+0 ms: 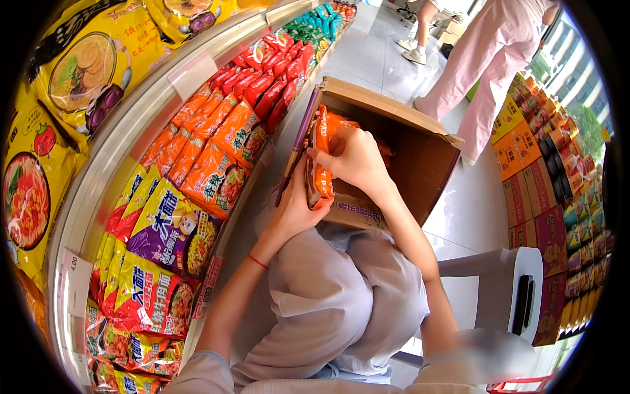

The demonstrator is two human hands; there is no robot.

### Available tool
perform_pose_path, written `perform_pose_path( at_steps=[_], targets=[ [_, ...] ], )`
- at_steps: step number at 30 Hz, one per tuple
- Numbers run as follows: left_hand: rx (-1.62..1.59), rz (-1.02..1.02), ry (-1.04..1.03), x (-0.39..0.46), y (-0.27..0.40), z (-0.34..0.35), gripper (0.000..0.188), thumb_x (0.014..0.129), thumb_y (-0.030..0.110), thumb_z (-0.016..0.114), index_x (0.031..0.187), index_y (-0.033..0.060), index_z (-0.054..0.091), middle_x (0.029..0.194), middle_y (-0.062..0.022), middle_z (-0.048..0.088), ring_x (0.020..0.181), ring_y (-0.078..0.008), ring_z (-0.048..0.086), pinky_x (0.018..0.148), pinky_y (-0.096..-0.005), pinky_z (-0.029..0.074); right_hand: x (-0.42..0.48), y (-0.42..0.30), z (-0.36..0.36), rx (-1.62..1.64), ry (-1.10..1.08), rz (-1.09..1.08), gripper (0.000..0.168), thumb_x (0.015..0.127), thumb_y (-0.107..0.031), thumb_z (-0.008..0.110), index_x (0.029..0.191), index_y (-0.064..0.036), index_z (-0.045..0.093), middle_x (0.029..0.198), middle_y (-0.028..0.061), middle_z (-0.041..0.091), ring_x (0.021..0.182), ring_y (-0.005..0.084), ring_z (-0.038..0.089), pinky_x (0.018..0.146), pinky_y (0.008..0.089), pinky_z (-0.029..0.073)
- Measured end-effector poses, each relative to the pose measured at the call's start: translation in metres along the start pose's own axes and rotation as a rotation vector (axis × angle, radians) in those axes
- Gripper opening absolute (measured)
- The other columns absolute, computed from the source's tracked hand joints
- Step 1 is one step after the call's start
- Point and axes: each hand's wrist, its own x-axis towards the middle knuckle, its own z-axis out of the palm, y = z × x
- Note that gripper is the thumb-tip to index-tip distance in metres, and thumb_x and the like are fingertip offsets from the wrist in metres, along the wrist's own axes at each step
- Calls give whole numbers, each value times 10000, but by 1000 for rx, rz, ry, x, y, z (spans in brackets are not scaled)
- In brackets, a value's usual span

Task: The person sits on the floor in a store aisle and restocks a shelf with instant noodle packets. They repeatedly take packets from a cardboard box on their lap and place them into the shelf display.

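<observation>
My left hand point(298, 202) is wrapped around the outer side and bottom of an orange instant noodle packet point(322, 184), which stands on edge. My right hand point(362, 155) grips the same packet from above, with the thumb on its near edge. Whether it is one packet or several pressed together, I cannot tell. Both hands are at the left side of an open cardboard box point(389, 105), in front of my knees. More orange packets point(344, 120) show inside the box, partly hidden behind my right hand.
On my left, a shelf holds orange packets point(209, 170), red packets point(268, 88) and purple-yellow packets point(170, 226). A raised tier carries yellow packets point(88, 74). A grey stool point(497, 285) stands at right, near stacked cartons point(536, 231). A person in pink trousers point(497, 54) stands beyond the box.
</observation>
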Motion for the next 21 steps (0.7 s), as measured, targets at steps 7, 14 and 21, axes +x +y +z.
perform_pose_path(
  at_steps=[7, 14, 21],
  targets=[
    [-550, -225, -12, -20, -12, 1, 486, 718, 47, 670, 1152, -20, 461, 1073, -91, 570, 994, -171, 544, 849, -306, 435, 1, 47, 15, 773, 154, 9, 182, 864, -158, 593, 886, 22, 580, 744, 58, 624, 652, 89, 598, 573, 214, 480],
    [-1133, -480, 106, -28, -17, -15, 575, 625, 45, 559, 1185, -20, 446, 1113, -85, 558, 1051, -185, 525, 918, -302, 387, -10, 63, 12, 899, -80, 198, 315, 861, -281, 608, 849, 32, 647, 759, 18, 636, 667, 32, 538, 617, 191, 440],
    [-685, -415, 462, -10, 27, -29, 345, 918, 233, 510, 1159, -13, 481, 1068, -49, 561, 942, -79, 513, 826, -229, 401, -17, 55, 17, 1020, -50, 249, 235, 854, -199, 622, 860, 36, 628, 765, 39, 652, 651, 47, 571, 583, 186, 448]
  ],
)
